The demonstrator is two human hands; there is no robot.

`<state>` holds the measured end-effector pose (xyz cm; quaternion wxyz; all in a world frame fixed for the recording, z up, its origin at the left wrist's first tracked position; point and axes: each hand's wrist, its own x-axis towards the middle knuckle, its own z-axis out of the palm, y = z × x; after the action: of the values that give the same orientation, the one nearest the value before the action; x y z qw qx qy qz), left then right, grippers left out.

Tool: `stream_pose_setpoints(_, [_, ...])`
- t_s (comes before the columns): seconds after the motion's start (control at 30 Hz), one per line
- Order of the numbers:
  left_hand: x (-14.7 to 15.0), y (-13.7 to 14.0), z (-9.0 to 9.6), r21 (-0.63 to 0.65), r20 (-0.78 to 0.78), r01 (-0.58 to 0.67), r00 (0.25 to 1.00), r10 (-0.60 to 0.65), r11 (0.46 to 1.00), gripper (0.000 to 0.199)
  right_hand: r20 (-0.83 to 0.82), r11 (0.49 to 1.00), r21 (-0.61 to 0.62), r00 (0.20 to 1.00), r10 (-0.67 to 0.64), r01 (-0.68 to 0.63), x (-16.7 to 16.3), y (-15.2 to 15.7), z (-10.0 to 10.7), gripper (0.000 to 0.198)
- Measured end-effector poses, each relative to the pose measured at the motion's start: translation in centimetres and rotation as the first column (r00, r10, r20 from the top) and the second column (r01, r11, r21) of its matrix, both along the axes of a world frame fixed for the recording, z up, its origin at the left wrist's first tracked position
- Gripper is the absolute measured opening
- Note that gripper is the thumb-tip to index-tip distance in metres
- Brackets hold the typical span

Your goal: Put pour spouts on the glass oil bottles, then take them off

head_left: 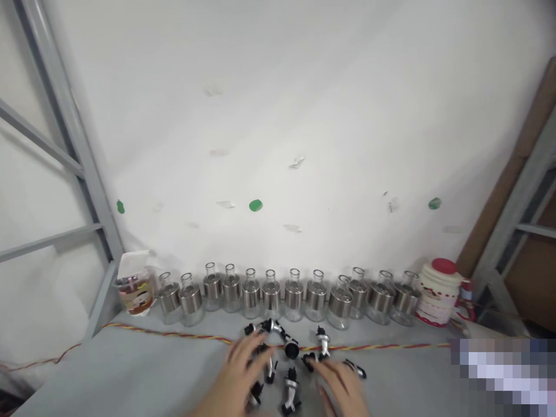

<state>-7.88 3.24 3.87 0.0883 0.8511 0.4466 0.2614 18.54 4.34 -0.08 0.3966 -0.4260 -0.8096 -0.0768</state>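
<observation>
Several silver-and-black bottle pourers (291,388) lie loose on the grey tabletop between and around my hands. My left hand (237,370) reaches over the pourers on the left, its fingers spread and slightly blurred, partly covering a few of them. Opposite it, my right hand (341,388) has its fingers stretched out and apart, the fingertips beside or touching a black pourer end (308,361). Another pourer (322,343) lies just beyond the right fingers, and a dark one (355,368) shows past that hand's right side. No lifted object is visible in either hand.
A row of glass bottles with metal bands (294,294) stands along the white wall. A plastic cup (135,292) is at the left end, a cream jug with a red lid (438,292) at the right. A red-yellow twisted cord (182,334) crosses the grey table (130,370).
</observation>
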Motion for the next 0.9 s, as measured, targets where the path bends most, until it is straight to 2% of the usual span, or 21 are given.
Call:
stream_pose_setpoints(0.03, [0.8,-1.1,-1.2,0.069,-0.139,0.035,0.99,-0.025,0.997,0.068,0.027,0.994,0.014,0.993,-0.111,0.111,0.2,0.1,0.2,0.036])
stream_pose_setpoints(0.1, [2.1,-2.5,-3.4,0.183,-0.326,0.083,0.945,-0.019,0.98,0.058,0.075,0.943,-0.025,0.941,-0.329,0.332,0.3,0.1,0.3,0.05])
stream_pose_setpoints(0.13, [2.4,-2.8,-4.1,0.252,-0.37,0.074,0.929,0.026,0.965,0.057,0.108,0.915,-0.08,0.916,-0.387,0.396,0.3,0.0,0.2,0.055])
stream_pose_setpoints(0.17, [2.6,-2.9,-4.3,0.309,-0.382,0.004,0.916,0.121,0.951,0.058,0.147,0.894,-0.152,0.904,-0.401,0.422,0.2,-0.2,0.0,0.057])
stream_pose_setpoints(0.2, [2.6,-2.7,-4.2,0.331,-0.395,-0.04,0.901,0.177,0.943,0.058,0.189,0.883,-0.231,0.909,-0.372,0.409,0.0,-0.5,-0.2,0.057])
stream_pose_setpoints(0.23, [2.6,-2.4,-3.8,0.307,-0.418,-0.036,0.893,0.168,0.951,0.059,0.221,0.875,-0.304,0.921,-0.319,0.376,-0.3,-0.7,-0.3,0.055])
stream_pose_setpoints(0.3, [2.4,-1.4,-2.2,0.204,-0.405,-0.04,0.906,0.121,0.978,0.075,0.24,0.872,-0.4,0.95,-0.198,0.282,-1.1,-0.8,-0.1,0.054])
stream_pose_setpoints(0.43, [2.8,1.2,0.4,0.08,-0.327,-0.155,0.929,0.173,0.985,0.069,0.199,0.874,-0.47,0.98,-0.028,0.121,-2.6,0.8,1.4,0.053])
stream_pose_setpoints(0.5, [3.1,2.3,0.7,0.053,-0.328,-0.193,0.923,0.199,0.98,0.067,0.185,0.863,-0.5,0.982,0.028,0.07,-3.0,2.0,2.2,0.053])
stream_pose_setpoints(0.57, [3.3,2.8,0.6,0.08,-0.337,-0.261,0.901,0.272,0.962,0.07,0.171,0.855,-0.519,0.982,0.08,0.021,-3.0,3.0,2.7,0.052])
stream_pose_setpoints(0.7, [2.7,1.9,-0.1,0.144,-0.32,-0.364,0.863,0.391,0.92,0.078,0.111,0.865,-0.502,0.99,0.082,-0.016,-2.2,3.2,3.0,0.051])
stream_pose_setpoints(0.8, [2.4,0.4,-0.2,0.147,-0.269,-0.309,0.902,0.338,0.94,0.065,0.025,0.859,-0.509,0.997,0.067,-0.045,-1.5,2.4,3.2,0.051])
stream_pose_setpoints(0.9, [2.9,-0.9,0.4,0.157,-0.174,-0.234,0.95,0.261,0.959,0.048,-0.166,0.847,-0.517,0.985,0.04,-0.121,-1.6,1.7,3.6,0.055])
